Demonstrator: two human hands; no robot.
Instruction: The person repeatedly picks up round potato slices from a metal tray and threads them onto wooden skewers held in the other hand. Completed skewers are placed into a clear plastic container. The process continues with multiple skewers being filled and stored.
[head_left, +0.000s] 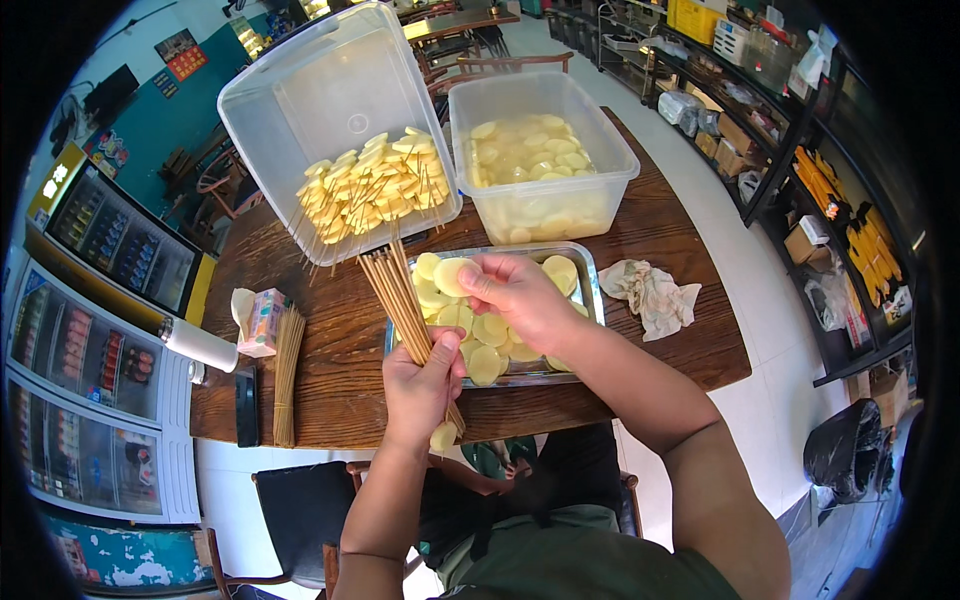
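My left hand (424, 375) grips a bundle of bamboo skewers (396, 300), and a pale yellow round slice (443, 436) shows at the bundle's lower end. Between thumb and fingers my right hand (517, 296) pinches another slice (452, 277), which looks like potato. Under both hands lies a metal tray (592, 289) with many slices (491, 328). Behind it, a tilted clear plastic bin (300, 97) holds skewered slices (375, 184). To its right, an upright plastic tub (551, 196) contains slices in cloudy liquid.
A crumpled cloth (651, 298) lies right of the tray. On the left are a second skewer bundle (287, 375), a phone (247, 405), a tissue pack (262, 322) and a white bottle (199, 343). The wooden table's (337, 405) near edge is before me.
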